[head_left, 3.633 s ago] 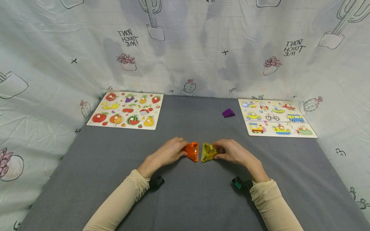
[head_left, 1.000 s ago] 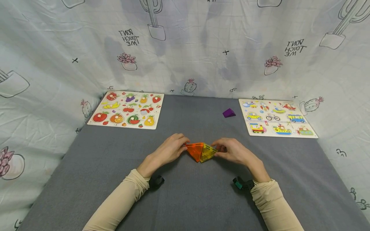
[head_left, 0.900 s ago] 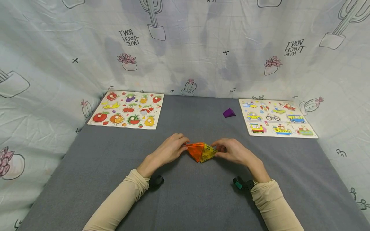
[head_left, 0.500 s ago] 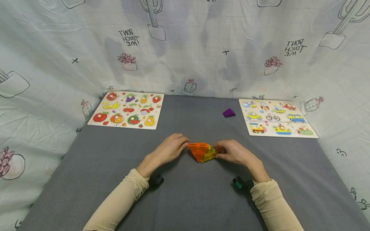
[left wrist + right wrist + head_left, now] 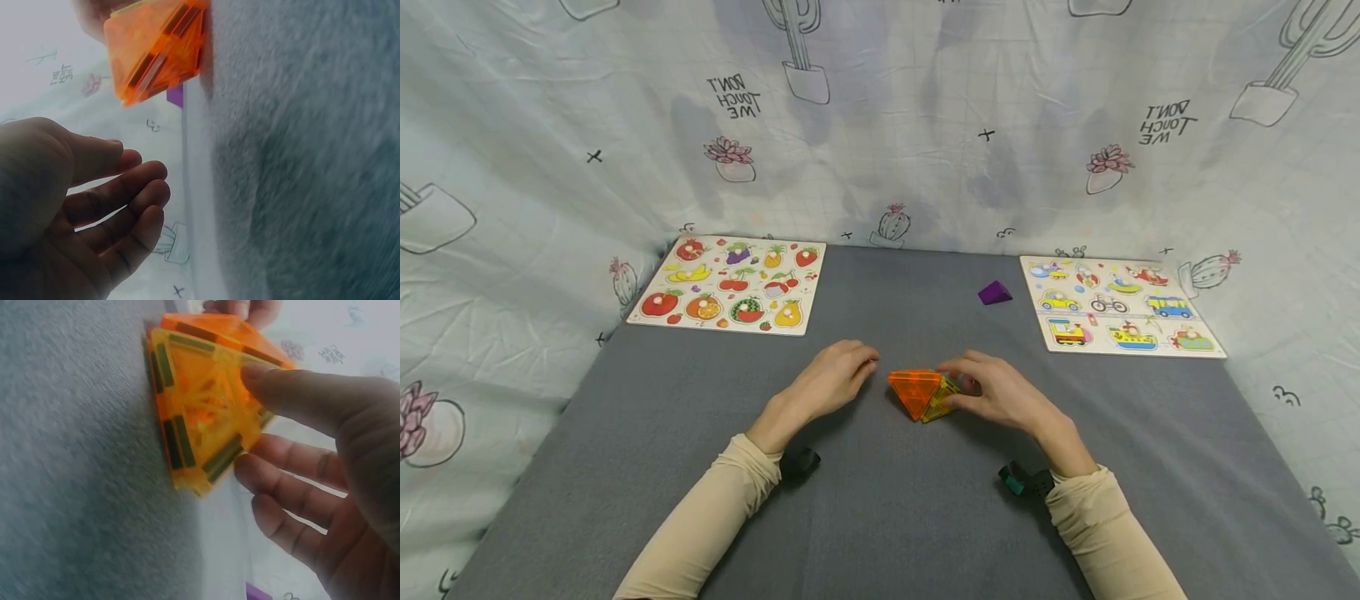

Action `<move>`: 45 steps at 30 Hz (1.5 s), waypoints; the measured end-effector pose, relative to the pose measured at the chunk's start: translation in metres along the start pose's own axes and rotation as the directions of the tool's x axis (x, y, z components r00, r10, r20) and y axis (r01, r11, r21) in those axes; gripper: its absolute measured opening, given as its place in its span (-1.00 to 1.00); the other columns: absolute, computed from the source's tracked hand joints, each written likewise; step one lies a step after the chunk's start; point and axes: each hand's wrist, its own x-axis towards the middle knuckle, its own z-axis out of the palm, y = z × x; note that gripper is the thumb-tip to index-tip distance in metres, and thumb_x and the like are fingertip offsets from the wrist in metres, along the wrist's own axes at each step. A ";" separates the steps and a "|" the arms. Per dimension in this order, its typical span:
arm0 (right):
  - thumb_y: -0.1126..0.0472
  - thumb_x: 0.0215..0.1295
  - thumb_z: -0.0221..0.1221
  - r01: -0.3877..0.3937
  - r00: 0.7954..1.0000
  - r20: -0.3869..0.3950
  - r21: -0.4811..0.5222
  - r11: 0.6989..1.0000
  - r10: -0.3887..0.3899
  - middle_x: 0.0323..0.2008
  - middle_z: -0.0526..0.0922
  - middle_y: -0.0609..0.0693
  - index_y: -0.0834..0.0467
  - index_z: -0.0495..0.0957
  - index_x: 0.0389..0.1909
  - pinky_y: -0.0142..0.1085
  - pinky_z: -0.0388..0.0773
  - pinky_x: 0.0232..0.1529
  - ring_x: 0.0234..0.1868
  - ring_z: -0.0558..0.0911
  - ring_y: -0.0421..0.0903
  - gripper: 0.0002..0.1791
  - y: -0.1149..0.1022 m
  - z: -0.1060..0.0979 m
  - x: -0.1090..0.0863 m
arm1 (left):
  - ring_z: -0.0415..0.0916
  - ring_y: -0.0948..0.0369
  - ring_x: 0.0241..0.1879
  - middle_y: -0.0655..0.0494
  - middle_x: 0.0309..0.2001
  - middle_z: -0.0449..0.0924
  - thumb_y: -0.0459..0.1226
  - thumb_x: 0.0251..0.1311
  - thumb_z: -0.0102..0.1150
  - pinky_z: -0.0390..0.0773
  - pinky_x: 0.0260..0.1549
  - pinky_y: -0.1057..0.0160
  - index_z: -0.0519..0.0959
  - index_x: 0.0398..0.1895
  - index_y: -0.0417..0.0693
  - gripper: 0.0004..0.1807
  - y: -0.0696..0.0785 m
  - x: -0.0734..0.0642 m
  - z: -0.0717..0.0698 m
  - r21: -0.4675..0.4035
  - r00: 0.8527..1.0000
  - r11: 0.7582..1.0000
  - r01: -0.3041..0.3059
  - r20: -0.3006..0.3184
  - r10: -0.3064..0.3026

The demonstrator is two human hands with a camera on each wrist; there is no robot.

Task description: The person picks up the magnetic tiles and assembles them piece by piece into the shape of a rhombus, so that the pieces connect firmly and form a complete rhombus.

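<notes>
An orange see-through pyramid of magnetic tiles (image 5: 913,392) stands on the grey cloth, its side against a yellow magnetic-tile pyramid (image 5: 937,405). My right hand (image 5: 1003,392) pinches the yellow one from the right; in the right wrist view its thumb (image 5: 294,387) lies over the upper face and the index finger passes behind. Dark magnet strips show along the tile edges. My left hand (image 5: 827,379) is apart from the orange pyramid (image 5: 159,50), to its left, with loosely bent fingers (image 5: 134,206) and nothing in them.
A purple wedge-shaped block (image 5: 995,292) lies farther back. At the back left is a fruit puzzle board (image 5: 726,287), at the back right a vehicle puzzle board (image 5: 1120,308). A printed white curtain (image 5: 880,125) hangs behind the table (image 5: 880,517).
The two pyramids came together from a small gap and shifted slightly. My left hand has let go of the orange pyramid and drawn away left. My right thumb and fingers have slid farther over the yellow one.
</notes>
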 end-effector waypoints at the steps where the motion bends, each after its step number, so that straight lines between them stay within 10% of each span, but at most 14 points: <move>1: 0.12 0.16 0.38 0.010 1.000 -0.007 -0.001 1.000 -0.010 -0.25 0.59 -0.10 0.09 0.61 0.09 -0.42 0.44 -0.37 -0.34 0.52 -0.23 -0.55 -0.001 0.001 0.000 | 0.60 0.11 -0.22 0.02 -0.24 0.67 -0.35 0.33 0.14 0.60 -0.14 0.11 0.67 -0.13 -0.20 -0.83 0.000 0.000 -0.001 0.000 1.000 1.000 0.004 -0.003 -0.004; 45: 0.12 0.20 0.34 -0.013 0.990 -0.138 -0.130 0.991 -0.006 -0.19 0.65 -0.02 0.10 0.62 0.05 -0.36 0.49 -0.39 -0.39 0.56 -0.21 -0.61 0.007 0.013 0.013 | 0.60 0.12 -0.22 0.02 -0.23 0.67 -0.31 0.32 0.15 0.60 -0.13 0.09 0.67 -0.12 -0.19 -0.82 -0.001 0.000 -0.010 -0.005 0.998 0.998 0.061 -0.007 -0.061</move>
